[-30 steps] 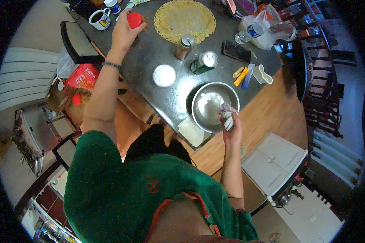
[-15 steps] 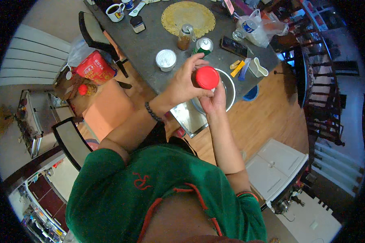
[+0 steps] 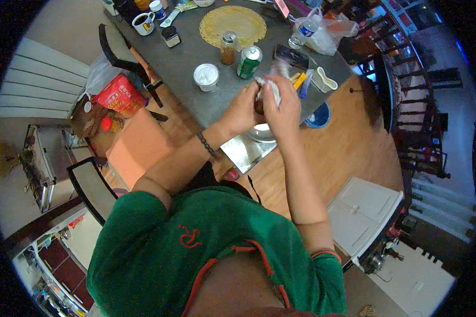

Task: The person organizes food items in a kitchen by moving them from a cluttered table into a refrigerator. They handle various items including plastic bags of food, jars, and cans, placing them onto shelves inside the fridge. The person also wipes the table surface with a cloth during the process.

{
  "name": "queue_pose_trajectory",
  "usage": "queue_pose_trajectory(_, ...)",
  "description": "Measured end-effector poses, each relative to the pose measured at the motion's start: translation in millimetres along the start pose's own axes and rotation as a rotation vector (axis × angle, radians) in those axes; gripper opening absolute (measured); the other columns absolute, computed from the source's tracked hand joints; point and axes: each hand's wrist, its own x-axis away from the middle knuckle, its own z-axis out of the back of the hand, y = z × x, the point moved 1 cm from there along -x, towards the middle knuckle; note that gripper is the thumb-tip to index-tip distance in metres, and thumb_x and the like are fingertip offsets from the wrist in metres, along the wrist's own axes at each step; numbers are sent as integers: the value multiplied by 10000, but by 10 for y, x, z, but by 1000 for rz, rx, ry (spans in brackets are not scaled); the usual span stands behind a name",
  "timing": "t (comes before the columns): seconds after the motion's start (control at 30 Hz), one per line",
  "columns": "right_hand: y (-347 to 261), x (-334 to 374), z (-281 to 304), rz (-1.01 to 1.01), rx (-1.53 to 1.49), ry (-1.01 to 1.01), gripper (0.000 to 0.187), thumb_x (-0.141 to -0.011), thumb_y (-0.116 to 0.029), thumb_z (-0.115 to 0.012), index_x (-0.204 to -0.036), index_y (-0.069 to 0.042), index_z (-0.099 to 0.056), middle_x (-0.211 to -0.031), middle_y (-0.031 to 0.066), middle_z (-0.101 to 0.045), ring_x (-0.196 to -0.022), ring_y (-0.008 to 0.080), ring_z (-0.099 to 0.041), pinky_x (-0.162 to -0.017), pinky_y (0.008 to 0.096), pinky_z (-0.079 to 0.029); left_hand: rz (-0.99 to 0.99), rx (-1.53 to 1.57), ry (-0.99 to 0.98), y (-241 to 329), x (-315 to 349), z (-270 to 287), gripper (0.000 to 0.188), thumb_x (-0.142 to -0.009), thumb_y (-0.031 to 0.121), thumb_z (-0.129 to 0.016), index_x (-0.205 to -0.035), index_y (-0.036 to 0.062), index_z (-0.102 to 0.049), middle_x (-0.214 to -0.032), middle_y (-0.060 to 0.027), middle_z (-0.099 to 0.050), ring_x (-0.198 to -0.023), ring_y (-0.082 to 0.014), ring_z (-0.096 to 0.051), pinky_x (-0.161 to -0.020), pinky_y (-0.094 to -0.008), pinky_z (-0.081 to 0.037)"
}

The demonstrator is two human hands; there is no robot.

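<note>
Over the table's near edge, my left hand is closed around a brown jar, mostly hidden by the fingers. My right hand presses a crumpled white tissue or cloth against the jar's top, and part of it is smeared by motion. The jar's red lid is out of sight. Partly hidden below both hands is a metal bowl, beside a shiny metal tray. Just beyond the hands stand a green can, a round white-topped container and a glass bottle with brown contents.
On the dark table lie a yellow round mat, a phone and small sachets. A mug stands far left, a plastic bag far right. A blue bucket is on the floor; chairs stand left.
The red lid has turned out of view as the jar tilted. My right hand has moved from under the jar to its top, with the white tissue or cloth now showing.
</note>
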Motion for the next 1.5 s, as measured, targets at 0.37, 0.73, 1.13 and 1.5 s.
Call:
queue_pose_trajectory(0.37,-84,-94,107,-191,-54,-10,246,-813,-234,-619,-936,-30,-557,-855,191,-594,-806,381,-573,-717,424,-459,-154,-97,-53,99,-94,77,697,-570,212,-822,-1127,20,-449,-1055,-191,-571,-974,-381,-564,-833,-401,-461)
queue_pose_trajectory(0.73,-121,119,107,-56,92,75,302,-815,-190,-617,-1015,-17,-470,-1030,205,-513,-956,312,-527,-815,388,-424,-124,-97,-36,132,-77,88,691,-556,216,-815,-1132,51,-472,-1054,-165,-560,-995,-363,-544,-860,-400,-448)
queue_pose_trajectory(1.13,-57,-68,-52,-374,49,-160,234,-861,-201,-554,-977,3,-547,-970,202,-599,-930,366,-571,-815,398,-436,-212,-195,-137,-217,-85,17,565,-620,141,-758,-1106,31,-492,-1053,-196,-579,-927,-368,-569,-807,-420,-456)
queue_pose_trajectory(1.5,-147,-100,-232,-46,165,0,289,-839,-182,-584,-1074,-15,-573,-1032,195,-613,-952,384,-588,-822,401,-462,-88,-13,-30,-203,-199,157,620,-604,185,-793,-1099,25,-457,-1075,-219,-559,-989,-421,-528,-840,-452,-445)
